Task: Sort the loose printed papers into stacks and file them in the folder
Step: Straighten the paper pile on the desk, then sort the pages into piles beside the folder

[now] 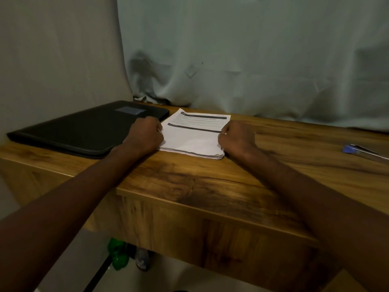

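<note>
A stack of printed papers (193,133) lies flat on the wooden desk (189,186), its top sheet showing dark header bars. My left hand (145,135) grips the stack's left edge with curled fingers. My right hand (235,140) grips the right edge the same way. A closed black folder (84,129) with a small label on its cover lies to the left of the papers, its right edge touching or nearly touching them behind my left hand.
A blue-capped pen (362,151) lies on the desk at the far right. A pale cloth (252,60) hangs behind the desk. Green bottles (117,256) stand on the floor beneath the desk's front edge.
</note>
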`<control>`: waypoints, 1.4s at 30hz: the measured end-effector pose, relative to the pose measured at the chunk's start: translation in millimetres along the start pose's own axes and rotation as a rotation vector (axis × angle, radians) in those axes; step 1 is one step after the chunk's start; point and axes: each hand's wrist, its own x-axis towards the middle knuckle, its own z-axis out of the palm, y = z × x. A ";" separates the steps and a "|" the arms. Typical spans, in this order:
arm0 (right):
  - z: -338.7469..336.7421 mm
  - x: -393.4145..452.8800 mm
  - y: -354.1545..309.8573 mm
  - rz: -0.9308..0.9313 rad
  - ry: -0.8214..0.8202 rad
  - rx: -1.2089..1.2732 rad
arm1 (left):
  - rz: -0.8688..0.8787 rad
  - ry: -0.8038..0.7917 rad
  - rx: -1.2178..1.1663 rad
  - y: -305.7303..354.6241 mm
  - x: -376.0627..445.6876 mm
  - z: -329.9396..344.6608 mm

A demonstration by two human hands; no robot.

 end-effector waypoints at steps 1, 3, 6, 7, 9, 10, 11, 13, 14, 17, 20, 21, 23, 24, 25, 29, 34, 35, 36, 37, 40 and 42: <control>0.9 0.6 0.4 -0.002 -0.009 0.005 | 0.000 0.002 -0.001 0.0 0.1 0.4; 1.9 0.7 1.0 -0.005 -0.027 0.013 | 0.021 0.015 0.001 -0.2 -1.4 0.6; 0.0 -2.1 -0.9 0.019 -0.003 0.043 | 0.069 0.077 0.028 2.1 -6.3 -1.3; -2.1 -3.0 -1.7 0.038 0.025 0.051 | 0.082 0.113 0.040 3.3 -7.6 -2.3; -5.5 -4.1 -1.6 0.076 0.072 0.055 | 0.097 0.169 0.076 4.8 -10.1 -3.5; -6.7 -4.6 -2.0 0.088 0.081 0.062 | 0.099 0.179 0.101 4.7 -10.2 -3.6; -7.3 -5.0 -2.4 0.094 0.080 0.070 | 0.097 0.178 0.124 4.0 -9.9 -3.2; -7.9 -6.5 -4.0 0.095 0.062 0.070 | 0.083 0.162 0.147 3.4 -9.5 -2.7; -7.4 -6.9 -4.4 0.089 0.052 0.059 | 0.077 0.154 0.151 3.3 -9.4 -2.6; -5.7 -5.7 -4.1 0.074 0.070 0.041 | 0.075 0.155 0.156 3.3 -8.8 -2.4; -6.0 -3.5 -2.5 0.064 0.083 0.054 | 0.065 0.134 0.153 2.7 -8.2 -2.2; -5.6 -3.8 -2.4 0.047 0.070 0.026 | 0.061 0.125 0.153 2.5 -8.1 -2.1; -4.7 -3.7 -1.9 0.024 0.063 -0.033 | 0.056 0.114 0.158 3.4 -9.0 -2.1; -4.4 -3.0 -1.2 0.020 0.067 -0.042 | 0.055 0.111 0.156 4.2 -9.6 -2.3; -3.3 -1.9 -0.2 0.021 0.071 -0.036 | 0.053 0.113 0.150 4.7 -10.5 -2.7; -1.5 -0.1 3.0 0.033 0.149 0.009 | 0.088 0.234 0.126 4.6 -9.8 -2.4; -18.4 -2.0 0.2 -0.272 0.309 -0.224 | 0.316 0.429 0.248 17.7 -6.8 1.1; -22.6 -1.7 -0.6 -0.318 0.317 -0.259 | 0.371 0.443 0.293 24.2 -7.3 2.5; -25.4 -1.1 -0.9 -0.346 0.316 -0.291 | 0.406 0.445 0.320 32.2 -8.9 4.2; -28.0 -0.9 -1.2 -0.369 0.311 -0.329 | 0.420 0.434 0.338 40.7 -10.3 6.6; -31.4 -4.6 2.2 -0.433 0.279 -0.450 | 0.423 0.400 0.419 68.2 -14.2 20.3; -35.4 -7.6 6.7 -0.440 0.261 -0.499 | 0.430 0.385 0.473 84.6 -16.5 30.7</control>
